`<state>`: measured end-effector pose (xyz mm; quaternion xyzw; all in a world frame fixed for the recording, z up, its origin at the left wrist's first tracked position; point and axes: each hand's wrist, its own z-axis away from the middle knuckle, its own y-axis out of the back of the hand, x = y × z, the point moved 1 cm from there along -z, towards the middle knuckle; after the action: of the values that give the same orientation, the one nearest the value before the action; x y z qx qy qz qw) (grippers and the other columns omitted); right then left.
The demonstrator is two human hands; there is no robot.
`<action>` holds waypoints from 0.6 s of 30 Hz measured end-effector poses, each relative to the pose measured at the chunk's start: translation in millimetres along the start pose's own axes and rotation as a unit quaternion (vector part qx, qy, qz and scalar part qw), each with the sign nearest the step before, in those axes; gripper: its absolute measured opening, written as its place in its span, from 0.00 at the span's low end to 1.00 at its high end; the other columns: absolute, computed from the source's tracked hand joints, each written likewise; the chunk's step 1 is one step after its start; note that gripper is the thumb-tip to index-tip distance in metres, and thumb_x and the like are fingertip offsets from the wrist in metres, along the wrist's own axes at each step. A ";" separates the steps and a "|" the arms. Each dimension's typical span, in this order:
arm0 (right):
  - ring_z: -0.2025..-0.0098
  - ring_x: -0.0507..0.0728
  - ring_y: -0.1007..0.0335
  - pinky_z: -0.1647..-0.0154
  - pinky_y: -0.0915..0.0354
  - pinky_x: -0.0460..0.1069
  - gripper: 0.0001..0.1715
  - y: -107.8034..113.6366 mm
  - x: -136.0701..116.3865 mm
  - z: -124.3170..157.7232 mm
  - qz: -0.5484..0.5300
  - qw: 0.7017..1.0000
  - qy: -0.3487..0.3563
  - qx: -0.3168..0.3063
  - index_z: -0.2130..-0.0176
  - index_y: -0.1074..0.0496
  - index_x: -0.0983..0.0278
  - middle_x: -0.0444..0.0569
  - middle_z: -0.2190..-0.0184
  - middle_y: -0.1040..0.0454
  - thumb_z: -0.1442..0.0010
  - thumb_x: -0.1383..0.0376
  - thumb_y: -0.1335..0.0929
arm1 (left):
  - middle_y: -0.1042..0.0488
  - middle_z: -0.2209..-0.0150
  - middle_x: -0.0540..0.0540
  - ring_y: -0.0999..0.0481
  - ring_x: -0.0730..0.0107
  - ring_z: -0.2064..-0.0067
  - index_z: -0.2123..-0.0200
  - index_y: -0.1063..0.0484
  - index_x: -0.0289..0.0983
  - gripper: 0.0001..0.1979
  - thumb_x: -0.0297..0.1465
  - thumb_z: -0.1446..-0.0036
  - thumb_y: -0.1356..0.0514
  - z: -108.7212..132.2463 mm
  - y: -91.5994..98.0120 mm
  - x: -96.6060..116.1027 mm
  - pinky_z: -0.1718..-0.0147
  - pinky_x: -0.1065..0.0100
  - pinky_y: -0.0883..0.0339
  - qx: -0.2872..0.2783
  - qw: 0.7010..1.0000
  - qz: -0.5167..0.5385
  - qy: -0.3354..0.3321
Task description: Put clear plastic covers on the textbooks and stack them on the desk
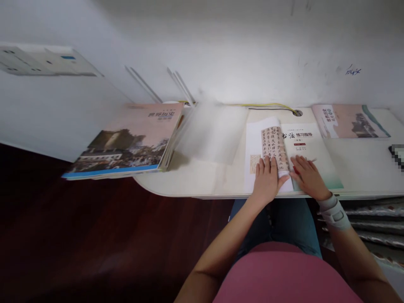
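Observation:
An open calligraphy practice booklet [312,145] lies near the table's front edge. Its left leaf, printed with columns of brush characters, curves up near the fold. My left hand [267,179] rests on the lower part of that leaf, fingers stretched out and thumb toward the fold. Just right of the fold, my right hand [307,174] presses on the title page, a grey support around its wrist. A slim pen [312,160] with a red part seems tucked under its fingers, mostly hidden by them.
A stack of history books [126,139] overhangs the table's left end. Beside it stands a blurred white router-like device with antennas [181,86]. Another booklet [353,121] lies at back right, near a cable hole [297,112]. A dark-edged object [397,155] sits at far right.

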<state>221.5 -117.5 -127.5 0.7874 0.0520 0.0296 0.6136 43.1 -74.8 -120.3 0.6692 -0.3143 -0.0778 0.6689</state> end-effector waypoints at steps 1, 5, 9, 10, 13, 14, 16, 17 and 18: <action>0.36 0.65 0.45 0.40 0.45 0.61 0.30 -0.7 5.9 1.2 0.022 1.000 -0.015 0.004 0.38 0.39 0.67 0.61 0.37 0.40 0.33 0.55 0.44 | 0.51 0.35 0.22 0.52 0.40 0.33 0.35 0.52 0.23 0.43 0.54 0.39 0.59 -0.8 -0.8 -0.1 0.40 0.43 0.49 0.001 1.000 -0.013 0.004; 0.37 0.68 0.43 0.41 0.43 0.62 0.29 -1.9 20.0 5.7 0.086 0.995 -0.046 0.017 0.39 0.36 0.66 0.64 0.37 0.40 0.33 0.55 0.43 | 0.49 0.35 0.23 0.50 0.39 0.34 0.35 0.48 0.23 0.42 0.53 0.39 0.58 -0.8 -2.0 -1.0 0.39 0.44 0.50 -0.003 0.998 -0.061 0.016; 0.37 0.68 0.43 0.41 0.44 0.61 0.30 -3.2 20.4 7.7 0.098 0.994 -0.044 0.029 0.39 0.36 0.66 0.63 0.38 0.39 0.33 0.54 0.43 | 0.47 0.36 0.24 0.50 0.38 0.34 0.36 0.44 0.24 0.39 0.51 0.38 0.56 4.8 -3.5 -2.4 0.38 0.44 0.51 -0.002 0.995 -0.098 0.014; 0.37 0.68 0.43 0.41 0.44 0.61 0.30 -3.7 20.0 7.8 0.097 0.994 -0.044 0.029 0.39 0.36 0.66 0.63 0.38 0.39 0.33 0.54 0.43 | 0.47 0.36 0.24 0.50 0.39 0.34 0.37 0.44 0.24 0.39 0.51 0.37 0.56 6.0 -3.9 -3.6 0.38 0.44 0.51 0.000 0.995 -0.103 0.013; 0.37 0.68 0.43 0.41 0.44 0.61 0.29 -4.6 19.4 7.6 0.095 0.994 -0.047 0.023 0.39 0.37 0.66 0.63 0.37 0.40 0.33 0.54 0.43 | 0.47 0.36 0.23 0.50 0.40 0.34 0.37 0.44 0.23 0.38 0.50 0.37 0.55 5.8 -4.2 -8.9 0.39 0.44 0.51 0.002 0.994 -0.107 0.009; 0.37 0.68 0.43 0.40 0.44 0.61 0.30 -4.5 19.4 7.6 0.095 0.994 -0.048 0.020 0.39 0.37 0.66 0.63 0.37 0.40 0.33 0.54 0.43 | 0.47 0.36 0.23 0.50 0.40 0.34 0.37 0.44 0.23 0.39 0.50 0.37 0.55 4.3 -4.0 -10.9 0.39 0.45 0.51 -0.001 0.994 -0.106 0.012; 0.37 0.68 0.44 0.41 0.44 0.61 0.30 -3.4 19.7 7.9 0.095 0.994 -0.049 0.016 0.39 0.37 0.66 0.63 0.37 0.40 0.33 0.54 0.43 | 0.47 0.36 0.24 0.49 0.40 0.34 0.37 0.44 0.22 0.39 0.50 0.37 0.56 0.6 -3.3 -14.3 0.39 0.45 0.50 -0.007 0.995 -0.100 0.025; 0.37 0.68 0.44 0.41 0.44 0.60 0.30 -2.7 20.1 8.4 0.096 0.994 -0.049 0.015 0.39 0.37 0.66 0.63 0.37 0.40 0.33 0.54 0.43 | 0.47 0.36 0.23 0.50 0.40 0.34 0.38 0.44 0.21 0.40 0.51 0.37 0.57 -0.8 -3.0 -15.4 0.39 0.45 0.50 -0.008 0.995 -0.097 0.033; 0.37 0.68 0.43 0.41 0.44 0.60 0.30 -1.9 20.7 9.0 0.096 0.994 -0.048 0.014 0.39 0.37 0.67 0.63 0.38 0.39 0.33 0.55 0.43 | 0.47 0.36 0.23 0.50 0.39 0.34 0.38 0.44 0.20 0.40 0.51 0.37 0.57 -1.5 -2.8 -16.1 0.39 0.45 0.50 -0.007 0.995 -0.095 0.038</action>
<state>243.0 -123.3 -131.9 0.7976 -0.0531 0.0495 0.5989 32.1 -65.3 -127.9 0.6940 -0.2234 -0.1174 0.6743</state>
